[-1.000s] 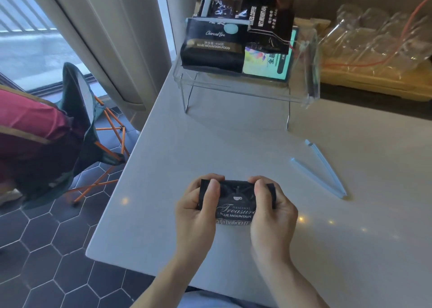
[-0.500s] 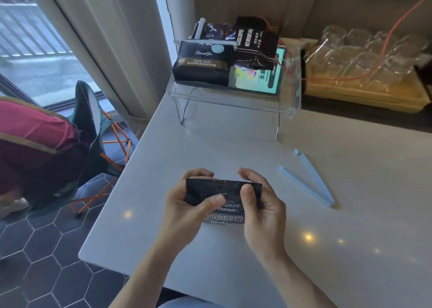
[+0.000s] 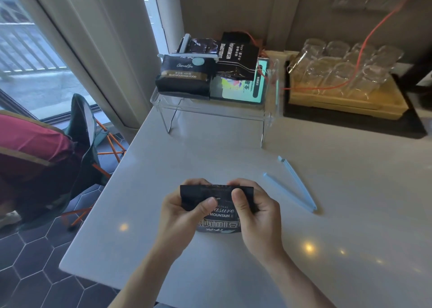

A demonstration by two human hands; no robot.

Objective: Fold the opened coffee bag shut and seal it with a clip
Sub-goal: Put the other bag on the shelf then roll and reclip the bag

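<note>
A black coffee bag [image 3: 218,210] with white lettering rests near the front of the white table [image 3: 210,158], its top edge folded over. My left hand [image 3: 180,212] grips the bag's left side, thumb pressed on the fold. My right hand [image 3: 256,212] grips the right side, thumb on the front near the top. A light blue sealing clip [image 3: 292,188] lies open in a V on the table, a short way right of my right hand, touching neither hand.
A clear acrylic stand [image 3: 266,116] at the back holds several coffee bags [image 3: 184,77], one with a clip. A yellow tray of glasses [image 3: 346,97] sits at the back right. A folding chair [image 3: 86,130] stands left of the table's edge.
Both hands have rolled the bag's top further down and shifted their thumbs toward the middle. The view has tilted down. The clip has stayed in place.
</note>
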